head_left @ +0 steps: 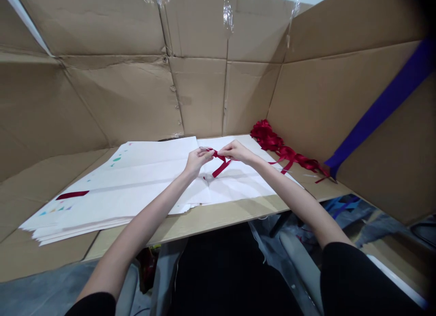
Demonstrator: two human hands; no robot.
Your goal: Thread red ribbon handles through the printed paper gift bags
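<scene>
My left hand (196, 160) and right hand (235, 151) meet just above the stack of large white paper sheets (136, 180) on the cardboard worktop (218, 216). The fingers of both hands are pinched closed on a short strip of dark red satin ribbon (220, 164), its loose end hanging down toward the paper. A heap of finished red ribbon bows (279, 145) lies to my right by the cardboard wall (340, 102). Another cut red ribbon piece (72, 195) rests on the paper at my left.
</scene>
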